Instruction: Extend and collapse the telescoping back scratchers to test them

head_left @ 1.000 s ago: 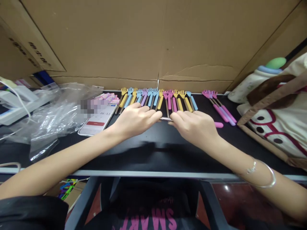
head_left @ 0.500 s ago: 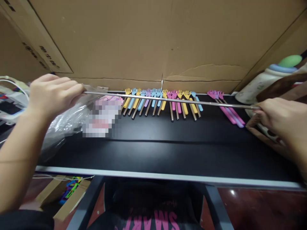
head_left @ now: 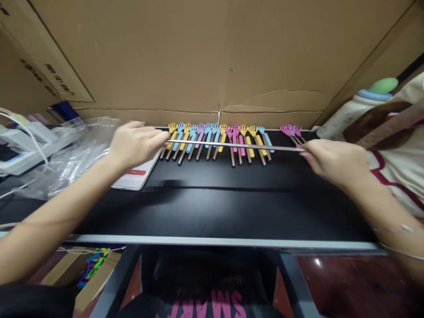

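Metal rod (head_left: pixel 238 145), at centre, shows a shorter span than half a second ago, apparently partly collapsed. Left hand (head_left: pixel 137 141), nine o'clock, and right hand (head_left: pixel 334 159), three o'clock, curl their fingers round its ends. Row of rake-headed scratchers (head_left: pixel 223 139), twelve o'clock; phone (head_left: pixel 135 179), nine; bag (head_left: pixel 397 152), three, crowding the right hand.

Worktop (head_left: pixel 228 212), black, pale front edge. Thereon: claw-headed rods (head_left: pixel 223 137), multicoloured, rowed; white phone (head_left: pixel 132 180); clear plastic (head_left: pixel 81 148); cream bag (head_left: pixel 406 159).
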Tool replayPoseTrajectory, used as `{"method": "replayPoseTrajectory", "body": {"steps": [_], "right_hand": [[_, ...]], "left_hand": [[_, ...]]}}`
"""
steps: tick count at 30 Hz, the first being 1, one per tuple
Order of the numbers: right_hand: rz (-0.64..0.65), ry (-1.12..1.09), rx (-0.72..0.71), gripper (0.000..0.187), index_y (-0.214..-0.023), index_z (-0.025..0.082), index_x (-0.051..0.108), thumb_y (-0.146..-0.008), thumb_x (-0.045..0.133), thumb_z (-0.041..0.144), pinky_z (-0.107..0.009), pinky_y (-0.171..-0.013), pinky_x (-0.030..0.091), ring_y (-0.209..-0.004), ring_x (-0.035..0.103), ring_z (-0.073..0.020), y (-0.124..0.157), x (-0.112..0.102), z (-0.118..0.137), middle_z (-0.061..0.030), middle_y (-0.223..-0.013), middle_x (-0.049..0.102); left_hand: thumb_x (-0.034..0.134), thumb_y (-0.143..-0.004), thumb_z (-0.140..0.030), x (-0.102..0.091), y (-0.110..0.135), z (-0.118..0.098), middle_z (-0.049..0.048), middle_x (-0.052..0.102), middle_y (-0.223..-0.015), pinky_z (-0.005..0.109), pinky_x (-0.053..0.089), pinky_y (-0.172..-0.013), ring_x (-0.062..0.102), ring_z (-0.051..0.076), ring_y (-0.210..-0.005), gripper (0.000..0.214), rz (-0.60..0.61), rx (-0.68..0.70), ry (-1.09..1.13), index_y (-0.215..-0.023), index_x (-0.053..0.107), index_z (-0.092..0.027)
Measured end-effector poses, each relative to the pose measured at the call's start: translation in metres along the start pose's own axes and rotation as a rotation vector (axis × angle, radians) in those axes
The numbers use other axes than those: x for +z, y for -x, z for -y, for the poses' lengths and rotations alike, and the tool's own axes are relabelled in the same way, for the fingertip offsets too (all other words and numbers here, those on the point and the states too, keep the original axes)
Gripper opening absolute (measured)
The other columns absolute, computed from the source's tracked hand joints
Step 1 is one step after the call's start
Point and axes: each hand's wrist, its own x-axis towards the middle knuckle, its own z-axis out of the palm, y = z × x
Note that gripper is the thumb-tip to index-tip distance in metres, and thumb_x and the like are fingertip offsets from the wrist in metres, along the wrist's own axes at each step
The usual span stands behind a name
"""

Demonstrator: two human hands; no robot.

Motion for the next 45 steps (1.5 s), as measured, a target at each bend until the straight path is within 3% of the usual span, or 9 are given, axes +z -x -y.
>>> {"method": "replayPoseTrajectory", "body": {"steps": [5, 8, 12, 20, 24, 32, 38, 41, 45], "right_hand": [[-0.043, -0.083, -0.218, 0.04, -0.076, 0.019, 0.059, -0.095, 0.03, 0.038, -0.028, -0.05, 0.015, -0.053, 0.047, -0.0119, -0.027, -0.036, 0.098, -0.0028, -0.061, 0.058], [-0.06, -0.115, -0.244, 0.041, -0.082, 0.02, 0.061, -0.097, 0.027, 0.036, -0.028, -0.051, 0.015, -0.053, 0.047, -0.0114, -0.03, -0.053, 0.129, -0.0021, -0.063, 0.059], [-0.112, -0.075, -0.246, 0.043, -0.078, 0.019, 0.06, -0.098, 0.027, 0.039, -0.028, -0.051, 0.016, -0.054, 0.046, -0.0107, -0.027, -0.055, 0.118, -0.0023, -0.061, 0.057], [-0.008, 0.057, -0.058, 0.064, -0.067, 0.02, 0.052, -0.094, 0.006, 0.056, -0.027, -0.051, 0.021, -0.057, 0.048, -0.0149, 0.013, 0.0, -0.02, -0.0071, -0.062, 0.059], [0.028, 0.099, 0.032, 0.064, -0.072, 0.022, 0.05, -0.094, 0.0, 0.054, -0.029, -0.055, 0.028, -0.065, 0.051, -0.018, 0.032, 0.008, -0.048, -0.0095, -0.073, 0.061], [0.056, 0.13, 0.021, 0.048, -0.079, 0.023, 0.05, -0.096, 0.013, 0.047, -0.029, -0.057, 0.029, -0.07, 0.054, -0.0181, 0.028, 0.008, -0.037, -0.006, -0.08, 0.063], [0.022, 0.159, 0.026, 0.054, -0.082, 0.022, 0.056, -0.096, 0.011, 0.049, -0.027, -0.053, 0.026, -0.065, 0.054, -0.0166, 0.025, 0.006, -0.029, -0.0052, -0.079, 0.066], [-0.023, 0.152, -0.024, 0.051, -0.08, 0.021, 0.058, -0.096, 0.016, 0.045, -0.026, -0.051, 0.023, -0.063, 0.053, -0.015, 0.009, -0.003, 0.003, -0.0057, -0.077, 0.067], [-0.081, 0.033, -0.198, 0.043, -0.07, 0.019, 0.055, -0.096, 0.028, 0.04, -0.026, -0.048, 0.016, -0.05, 0.047, -0.0113, -0.019, -0.026, 0.079, -0.0018, -0.058, 0.059]], "left_hand": [[0.044, -0.091, -0.018, -0.011, -0.046, -0.086, -0.0013, 0.062, -0.057, 0.029, 0.03, -0.052, 0.058, 0.014, -0.052, 0.022, -0.076, 0.117, 0.146, -0.07, 0.052, -0.019], [0.046, -0.089, -0.014, -0.02, -0.058, -0.111, -0.0014, 0.06, -0.054, 0.029, 0.029, -0.052, 0.057, 0.014, -0.049, 0.019, -0.125, 0.127, 0.189, -0.072, 0.052, -0.019], [0.045, -0.091, -0.015, -0.024, -0.054, -0.097, -0.0016, 0.06, -0.056, 0.03, 0.031, -0.053, 0.056, 0.014, -0.051, 0.021, -0.139, 0.156, 0.137, -0.071, 0.053, -0.02], [0.041, -0.092, -0.021, -0.01, 0.014, 0.001, -0.0016, 0.058, -0.058, 0.029, 0.029, -0.053, 0.051, 0.013, -0.054, 0.025, -0.033, -0.002, 0.016, -0.07, 0.053, -0.021], [0.032, -0.092, -0.02, -0.011, 0.043, 0.03, -0.0015, 0.05, -0.055, 0.03, 0.028, -0.055, 0.043, 0.012, -0.053, 0.031, 0.037, -0.068, -0.013, -0.063, 0.044, -0.02], [0.027, -0.094, -0.019, -0.003, 0.043, 0.04, -0.0024, 0.053, -0.061, 0.029, 0.035, -0.061, 0.052, 0.012, -0.062, 0.032, 0.08, 0.014, -0.234, -0.067, 0.045, -0.02], [0.03, -0.096, -0.021, 0.006, 0.037, 0.042, 0.0004, 0.063, -0.068, 0.031, 0.038, -0.063, 0.057, 0.013, -0.065, 0.032, 0.045, -0.022, -0.239, -0.075, 0.055, -0.022], [0.039, -0.093, -0.018, 0.009, 0.019, 0.017, -0.0019, 0.065, -0.067, 0.029, 0.036, -0.058, 0.057, 0.012, -0.06, 0.025, -0.033, 0.045, -0.15, -0.075, 0.057, -0.022], [0.042, -0.088, -0.012, -0.001, -0.026, -0.056, -0.0019, 0.063, -0.061, 0.028, 0.032, -0.052, 0.058, 0.012, -0.054, 0.023, -0.097, 0.143, 0.065, -0.071, 0.055, -0.019]]}}
